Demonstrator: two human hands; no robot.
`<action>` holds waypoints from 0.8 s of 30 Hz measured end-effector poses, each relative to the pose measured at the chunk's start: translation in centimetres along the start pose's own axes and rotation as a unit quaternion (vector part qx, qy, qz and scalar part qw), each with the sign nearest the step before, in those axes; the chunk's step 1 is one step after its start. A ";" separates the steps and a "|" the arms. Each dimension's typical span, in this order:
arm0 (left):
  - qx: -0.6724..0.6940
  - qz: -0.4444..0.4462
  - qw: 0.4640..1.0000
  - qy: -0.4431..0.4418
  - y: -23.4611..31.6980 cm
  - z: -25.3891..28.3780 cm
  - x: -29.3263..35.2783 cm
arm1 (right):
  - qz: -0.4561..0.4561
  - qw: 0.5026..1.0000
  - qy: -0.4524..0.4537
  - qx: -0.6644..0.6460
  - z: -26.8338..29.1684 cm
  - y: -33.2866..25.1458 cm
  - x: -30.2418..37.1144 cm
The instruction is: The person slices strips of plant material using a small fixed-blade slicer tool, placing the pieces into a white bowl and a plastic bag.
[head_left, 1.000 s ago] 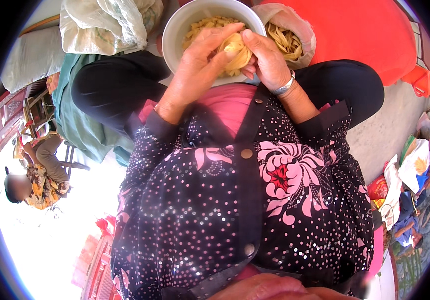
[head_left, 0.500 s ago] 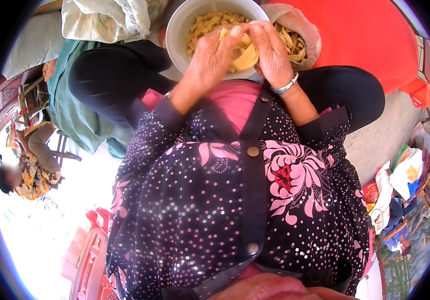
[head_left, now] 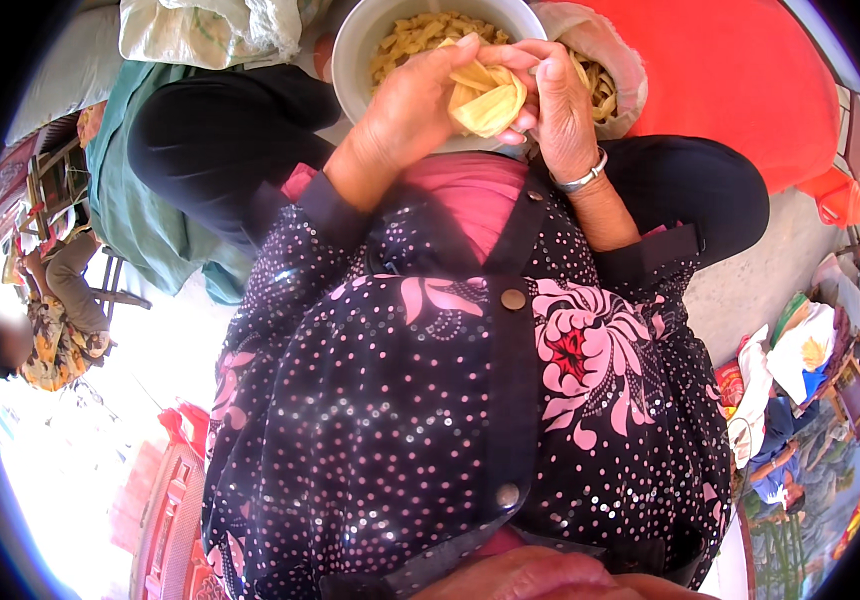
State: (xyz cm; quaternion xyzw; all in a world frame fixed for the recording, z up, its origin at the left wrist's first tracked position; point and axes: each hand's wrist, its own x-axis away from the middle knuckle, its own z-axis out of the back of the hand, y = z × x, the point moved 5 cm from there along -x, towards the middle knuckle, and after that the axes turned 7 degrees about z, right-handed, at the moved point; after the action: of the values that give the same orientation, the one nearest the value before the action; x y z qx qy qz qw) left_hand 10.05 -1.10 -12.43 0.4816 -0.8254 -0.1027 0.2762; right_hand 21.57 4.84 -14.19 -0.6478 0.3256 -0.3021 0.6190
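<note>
A pale yellow, leaf-like strip, folded and soft-looking, is held between my two hands over the near edge of a white bowl. My left hand grips it from the left with the thumb on top. From the right, the curled fingers of my right hand, with a silver bangle at the wrist, close on its other side. Inside the bowl lie many short, twisted yellow pieces. Longer yellow strips fill a whitish sack just right of the bowl. My fingers partly hide the strip's far end.
My bent knees in black trousers flank the bowl. A red surface spreads to the right, and a white woven sack lies at far left. Green cloth hangs beside my left knee. One person sits at the left; another is at lower right.
Both hands have turned and drawn slightly nearer to me. The yellow strip now shows as a broader folded bundle between them.
</note>
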 end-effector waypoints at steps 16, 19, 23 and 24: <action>0.069 -0.058 0.996 0.014 2.4 1.8 1.9 | 0.009 0.997 0.076 0.019 2.3 -1.5 2.2; 0.100 -0.071 0.992 -0.024 2.9 2.5 2.1 | 0.002 0.997 0.077 0.030 2.9 -1.4 2.4; 0.033 -0.087 0.993 0.071 3.1 2.3 1.9 | 0.022 0.992 0.021 0.122 2.1 -1.3 1.7; 0.004 -0.089 0.991 0.100 3.2 1.9 1.8 | 0.005 0.987 0.009 0.158 2.1 -1.2 1.6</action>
State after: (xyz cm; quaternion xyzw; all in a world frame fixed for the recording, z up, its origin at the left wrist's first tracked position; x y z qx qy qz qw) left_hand 5.95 -1.23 -11.96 0.5623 -0.7475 -0.0751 0.3455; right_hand 24.28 4.87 -13.15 -0.5373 0.2823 -0.3526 0.7122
